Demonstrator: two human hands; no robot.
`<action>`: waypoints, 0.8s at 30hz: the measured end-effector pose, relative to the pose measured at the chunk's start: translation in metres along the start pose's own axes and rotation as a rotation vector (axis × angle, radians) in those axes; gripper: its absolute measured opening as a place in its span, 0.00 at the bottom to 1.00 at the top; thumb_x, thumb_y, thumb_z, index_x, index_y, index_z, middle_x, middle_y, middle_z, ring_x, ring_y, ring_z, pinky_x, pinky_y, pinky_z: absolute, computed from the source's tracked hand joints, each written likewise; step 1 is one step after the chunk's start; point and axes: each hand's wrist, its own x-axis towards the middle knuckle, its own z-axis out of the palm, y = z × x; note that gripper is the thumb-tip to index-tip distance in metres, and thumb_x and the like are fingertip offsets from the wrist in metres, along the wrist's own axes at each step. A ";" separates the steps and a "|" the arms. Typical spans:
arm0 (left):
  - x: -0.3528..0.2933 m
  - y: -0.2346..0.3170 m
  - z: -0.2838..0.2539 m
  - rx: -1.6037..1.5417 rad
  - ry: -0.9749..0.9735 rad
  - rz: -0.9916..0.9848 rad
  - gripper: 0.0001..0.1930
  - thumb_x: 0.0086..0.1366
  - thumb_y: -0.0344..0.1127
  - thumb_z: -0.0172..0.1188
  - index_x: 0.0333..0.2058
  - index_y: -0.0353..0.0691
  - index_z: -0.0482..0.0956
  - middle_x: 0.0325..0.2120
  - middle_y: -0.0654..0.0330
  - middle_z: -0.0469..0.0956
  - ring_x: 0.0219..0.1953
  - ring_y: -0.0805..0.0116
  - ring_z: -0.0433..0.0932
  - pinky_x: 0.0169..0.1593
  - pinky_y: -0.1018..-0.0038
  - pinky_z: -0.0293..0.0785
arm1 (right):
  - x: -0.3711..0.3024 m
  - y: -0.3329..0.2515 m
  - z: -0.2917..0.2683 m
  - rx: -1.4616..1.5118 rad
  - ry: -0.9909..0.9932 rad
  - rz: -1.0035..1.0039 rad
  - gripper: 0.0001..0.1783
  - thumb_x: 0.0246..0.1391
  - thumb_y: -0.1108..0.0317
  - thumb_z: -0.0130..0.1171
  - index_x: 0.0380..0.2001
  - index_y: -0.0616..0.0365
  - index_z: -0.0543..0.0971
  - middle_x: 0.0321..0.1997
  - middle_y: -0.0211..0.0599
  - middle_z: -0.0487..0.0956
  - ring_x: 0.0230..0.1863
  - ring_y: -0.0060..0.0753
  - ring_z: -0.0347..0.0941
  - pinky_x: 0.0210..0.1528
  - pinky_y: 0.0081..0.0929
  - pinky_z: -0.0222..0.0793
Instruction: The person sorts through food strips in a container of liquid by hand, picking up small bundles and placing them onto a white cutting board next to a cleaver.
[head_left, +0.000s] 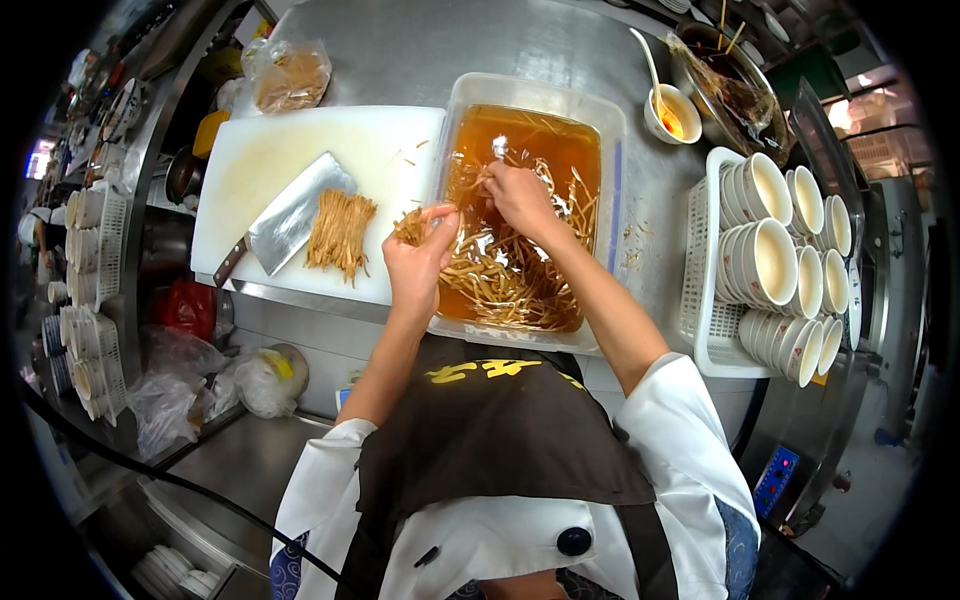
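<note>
My left hand (415,262) is closed around a small bundle of thin brown strips (408,228) at the left rim of a clear plastic tub (612,190). Inside the tub, more strips (510,285) lie in amber liquid (560,130). Over that liquid my right hand (518,198) is closed, its fingertips pinching a few strips. To the left, a white cutting board (285,140) carries a cleaver (295,215) lying flat, its dark handle toward the near left. Beside the blade rests a neat pile of brown strips (340,235).
A clear bag of brown food (290,78) sits behind the board. To the right stand a white bowl with a spoon (672,115), a large metal basin (735,100) and a white basket (715,335) of stacked bowls. Plastic bags (175,385) lie at the lower left.
</note>
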 end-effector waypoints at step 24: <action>0.009 0.006 0.023 0.071 -0.314 -0.164 0.09 0.61 0.35 0.55 0.30 0.33 0.75 0.20 0.66 0.72 0.20 0.81 0.66 0.24 0.83 0.62 | -0.098 -0.016 -0.031 1.018 -0.380 0.027 0.18 0.62 0.55 0.42 0.34 0.60 0.73 0.21 0.26 0.72 0.24 0.16 0.67 0.30 0.16 0.63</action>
